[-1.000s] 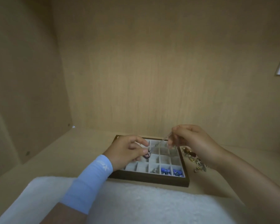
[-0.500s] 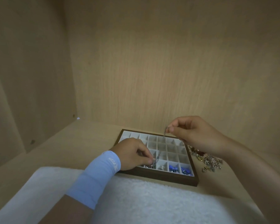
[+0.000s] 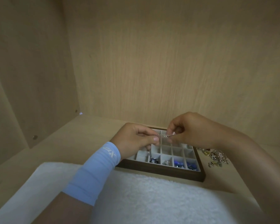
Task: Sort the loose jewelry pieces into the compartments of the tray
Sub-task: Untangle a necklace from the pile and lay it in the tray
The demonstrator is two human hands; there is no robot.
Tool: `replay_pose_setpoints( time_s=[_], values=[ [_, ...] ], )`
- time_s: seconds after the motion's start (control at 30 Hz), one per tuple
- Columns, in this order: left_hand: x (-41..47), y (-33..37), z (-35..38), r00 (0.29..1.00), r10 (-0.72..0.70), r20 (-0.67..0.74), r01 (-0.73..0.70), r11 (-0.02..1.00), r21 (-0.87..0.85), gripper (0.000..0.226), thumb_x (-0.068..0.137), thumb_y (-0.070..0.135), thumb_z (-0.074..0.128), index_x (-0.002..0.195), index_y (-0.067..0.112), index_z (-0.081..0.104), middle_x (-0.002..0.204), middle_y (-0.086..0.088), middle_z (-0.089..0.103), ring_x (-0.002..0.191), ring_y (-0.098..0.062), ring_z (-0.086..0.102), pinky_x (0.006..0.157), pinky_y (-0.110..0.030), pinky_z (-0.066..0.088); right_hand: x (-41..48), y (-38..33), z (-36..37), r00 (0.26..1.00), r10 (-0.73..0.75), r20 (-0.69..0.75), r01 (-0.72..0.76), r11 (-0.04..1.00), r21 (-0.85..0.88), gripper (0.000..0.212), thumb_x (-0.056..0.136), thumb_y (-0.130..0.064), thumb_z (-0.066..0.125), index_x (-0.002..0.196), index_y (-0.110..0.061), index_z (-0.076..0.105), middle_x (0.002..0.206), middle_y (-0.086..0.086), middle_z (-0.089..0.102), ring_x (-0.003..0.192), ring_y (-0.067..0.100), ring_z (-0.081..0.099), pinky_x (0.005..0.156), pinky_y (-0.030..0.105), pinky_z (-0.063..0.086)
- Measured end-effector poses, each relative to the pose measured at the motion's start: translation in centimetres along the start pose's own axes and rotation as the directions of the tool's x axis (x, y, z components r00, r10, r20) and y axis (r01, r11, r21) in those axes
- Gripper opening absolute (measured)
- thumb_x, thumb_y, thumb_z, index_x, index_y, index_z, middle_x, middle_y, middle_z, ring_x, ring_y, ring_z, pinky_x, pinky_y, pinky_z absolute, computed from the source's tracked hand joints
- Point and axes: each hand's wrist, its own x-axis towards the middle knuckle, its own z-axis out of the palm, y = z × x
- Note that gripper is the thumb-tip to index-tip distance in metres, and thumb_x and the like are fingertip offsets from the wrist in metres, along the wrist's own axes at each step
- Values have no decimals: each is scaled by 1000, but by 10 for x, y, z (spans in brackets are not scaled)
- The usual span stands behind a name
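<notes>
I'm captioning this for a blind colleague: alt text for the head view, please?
The left hand and right hand pinch a silver chain above a compartment tray; its end hangs to a blue pendant. Beside the tray lies loose jewelry.

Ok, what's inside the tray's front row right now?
Near row of the tray: a blue-and-silver pendant hanging on the chain, a silver piece, then blue pieces in the two rightmost compartments. The left hand partly hides the row's left end.
</notes>
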Motion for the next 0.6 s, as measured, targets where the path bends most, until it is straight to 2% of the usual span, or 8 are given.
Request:
replay_pose_setpoints(
  time_s=[0.07, 0.17, 0.27, 0.33, 0.4, 0.43, 0.5, 0.6],
  values=[
    [0, 0, -2, 1000, -14, 6, 14, 1000, 28, 7, 88, 9, 70, 86, 11, 77, 73, 1, 75, 58, -8, 61, 53, -12, 44, -5, 8, -6, 999, 21, 29, -20, 999, -40, 5, 88, -32, 75, 84, -29, 75, 65, -29, 64, 62, -11, 58, 54, 7, 41],
    [0, -1, -2, 999, -41, -4, 42, 995, 91, 5, 84, 15, 75, 86, 16, 79, 76, 8, 76, 65, -5, 65, 60, -11, 48, -10, 17, -18, 999, 41, -26, -41, 999, 4, 7, 90, -30, 72, 84, -30, 75, 72, -24, 70, 65, -11, 62, 55, 7, 43],
    [-3, -1, 0, 996, -55, 63, 35, 959, 283, 7, 83, 25, 77, 89, 26, 80, 82, 21, 75, 73, 7, 65, 71, -8, 48, -12, 19, -23, 997, 30, -74, -27, 999, 46, 7, 90, -30, 72, 84, -30, 75, 74, -23, 71, 67, -11, 63, 58, 7, 44],
    [-5, -3, 1, 992, -78, 100, 24, 889, 457, 8, 81, 30, 77, 89, 29, 80, 85, 21, 74, 80, 9, 65, 81, -15, 50, -11, 14, -17, 996, 10, -85, -6, 999, 50, 6, 90, -31, 72, 85, -31, 75, 79, -21, 72, 76, -9, 65, 66, 10, 46],
    [-7, -4, 0, 991, -89, 98, 14, 803, 596, 13, 80, 33, 78, 92, 31, 79, 84, 21, 70, 74, 14, 59, 76, -13, 46, -9, 4, -3, 996, -30, -80, 33, 999, 38, 7, 91, -32, 71, 85, -31, 75, 79, -19, 71, 77, -10, 63, 67, 9, 45],
    [-7, -4, 0, 993, -80, 92, 8, 795, 606, 17, 80, 31, 78, 97, 31, 77, 84, 19, 69, 69, 15, 57, 71, -10, 42, -7, -1, 6, 996, -55, -71, 56, 998, 12, 7, 91, -32, 70, 87, -31, 75, 79, -18, 70, 76, -10, 62, 65, 8, 43],
    [-5, -3, 2, 995, -52, 83, 5, 871, 491, 24, 82, 21, 77, 104, 27, 72, 85, 14, 71, 65, 13, 57, 70, -8, 42, -3, -8, 22, 993, -106, -43, 104, 994, -36, 7, 92, -32, 69, 90, -30, 76, 81, -17, 69, 74, -5, 61, 66, 11, 43],
    [-5, 1, 3, 991, -66, 119, 24, 947, 319, 28, 80, 11, 77, 104, 23, 70, 85, -4, 74, 74, -4, 65, 81, -21, 52, 2, -12, 39, 990, -137, -12, 136, 988, -78, 7, 91, -28, 70, 91, -28, 77, 81, -11, 69, 73, 2, 60, 69, 23, 49]
  ],
)
